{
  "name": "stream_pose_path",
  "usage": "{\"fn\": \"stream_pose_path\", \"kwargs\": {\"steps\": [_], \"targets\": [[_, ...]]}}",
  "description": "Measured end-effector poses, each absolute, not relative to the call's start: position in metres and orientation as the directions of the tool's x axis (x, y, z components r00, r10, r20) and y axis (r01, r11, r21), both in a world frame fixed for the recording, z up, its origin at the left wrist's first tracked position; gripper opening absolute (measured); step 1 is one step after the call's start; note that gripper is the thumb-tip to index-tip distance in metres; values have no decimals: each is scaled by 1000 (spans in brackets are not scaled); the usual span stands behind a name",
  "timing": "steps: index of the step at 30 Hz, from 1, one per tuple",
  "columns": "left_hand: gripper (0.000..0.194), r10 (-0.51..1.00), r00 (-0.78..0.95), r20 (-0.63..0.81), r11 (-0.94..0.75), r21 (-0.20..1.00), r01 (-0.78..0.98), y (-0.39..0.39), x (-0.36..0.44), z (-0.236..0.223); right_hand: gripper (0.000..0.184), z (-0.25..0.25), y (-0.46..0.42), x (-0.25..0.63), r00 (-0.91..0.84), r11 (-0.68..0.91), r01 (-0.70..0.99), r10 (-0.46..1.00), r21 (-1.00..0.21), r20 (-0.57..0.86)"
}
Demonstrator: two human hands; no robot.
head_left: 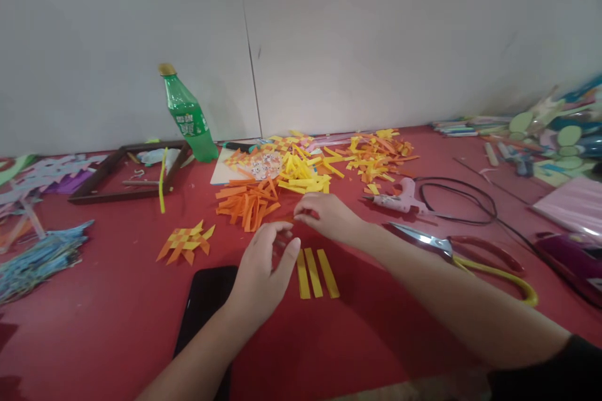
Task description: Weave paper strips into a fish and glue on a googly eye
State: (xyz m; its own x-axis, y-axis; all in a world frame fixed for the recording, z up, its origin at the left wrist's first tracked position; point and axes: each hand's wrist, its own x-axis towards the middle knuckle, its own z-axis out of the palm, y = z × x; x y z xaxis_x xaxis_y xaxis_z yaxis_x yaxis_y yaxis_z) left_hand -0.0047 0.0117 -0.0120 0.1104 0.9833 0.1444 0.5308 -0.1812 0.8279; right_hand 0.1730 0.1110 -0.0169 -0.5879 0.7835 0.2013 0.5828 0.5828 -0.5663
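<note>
My right hand (329, 216) reaches to the edge of a pile of orange paper strips (247, 199), its fingers pinched. A sliver of orange paper strip shows at those fingertips, mostly hidden. My left hand (263, 272) is beside it with thumb and curled fingers apart, nothing visible between them. Below the hands, three yellow paper strips (313, 274) lie side by side, upright in view and slightly apart. Behind them is a heap of yellow paper strips (305, 169). A woven yellow and orange paper piece (187, 241) lies to the left.
A black phone (204, 294) lies partly under my left forearm. To the right are scissors (442, 245), a pink glue gun (399, 198) and its looped black cord (491, 207). A green bottle (190, 119) stands near a dark wooden frame (117, 197) against the wall.
</note>
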Motion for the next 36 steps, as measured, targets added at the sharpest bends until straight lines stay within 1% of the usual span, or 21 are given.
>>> {"fn": "stream_pose_path", "kwargs": {"steps": [3, 6, 7, 9, 11, 12, 14, 15, 17, 20, 22, 24, 26, 28, 30, 33, 36], "targets": [[22, 991, 77, 113, -136, 879, 457, 12, -4, -12, 9, -11, 97, 186, -489, 506, 566, 842, -651, 229], [26, 990, 43, 133, -139, 911, 387, 12, -3, -15, 16, -9, 74, 194, -417, 436, 510, 879, -742, 230], [29, 989, 47, 143, -151, 920, 363, 12, -3, -15, 19, -10, 65, 196, -414, 404, 461, 885, -790, 212], [35, 988, 79, 132, -150, 942, 301, 11, -2, -15, 21, -11, 48, 197, -448, 311, 306, 881, -900, 152], [31, 986, 143, 84, -115, 967, 227, 11, -2, -14, 20, -12, 36, 198, -492, 230, 181, 863, -956, 115], [26, 982, 178, 59, -94, 976, 198, 10, -1, -13, 19, -12, 31, 199, -505, 217, 158, 856, -963, 110], [17, 974, 227, 22, -61, 985, 164, 11, -1, -12, 17, -10, 27, 200, -512, 224, 162, 852, -961, 112], [16, 971, 240, 6, -44, 988, 151, 11, -1, -12, 17, -10, 26, 200, -515, 234, 176, 850, -956, 113], [21, 967, 255, -30, 1, 993, 115, 12, -2, -12, 18, -9, 26, 203, -522, 248, 198, 846, -948, 112], [30, 954, 291, -69, 62, 998, 31, 12, -2, -12, 26, -11, 26, 205, -547, 264, 194, 829, -945, 120], [30, 948, 308, -76, 80, 997, 0, 11, -2, -11, 30, -15, 26, 206, -593, 350, 207, 787, -914, 167], [28, 947, 309, -84, 90, 996, -3, 10, -2, -9, 31, -19, 26, 207, -641, 483, 239, 730, -842, 237], [27, 953, 291, -90, 94, 996, 0, 9, -1, -8, 29, -20, 26, 207, -643, 581, 271, 703, -767, 305], [26, 962, 258, -86, 90, 996, -4, 10, -2, -8, 24, -18, 26, 209, -596, 606, 282, 719, -744, 359], [26, 973, 215, -79, 80, 997, 3, 12, -3, -9, 20, -15, 27, 211, -505, 580, 286, 768, -763, 394], [26, 983, 166, -74, 71, 997, 25, 15, -4, -11, 14, -12, 29, 214, -357, 506, 361, 851, -784, 385], [26, 987, 153, -53, 41, 996, 84, 16, -5, -12, 10, -11, 30, 214, -264, 466, 406, 884, -787, 387]]}}
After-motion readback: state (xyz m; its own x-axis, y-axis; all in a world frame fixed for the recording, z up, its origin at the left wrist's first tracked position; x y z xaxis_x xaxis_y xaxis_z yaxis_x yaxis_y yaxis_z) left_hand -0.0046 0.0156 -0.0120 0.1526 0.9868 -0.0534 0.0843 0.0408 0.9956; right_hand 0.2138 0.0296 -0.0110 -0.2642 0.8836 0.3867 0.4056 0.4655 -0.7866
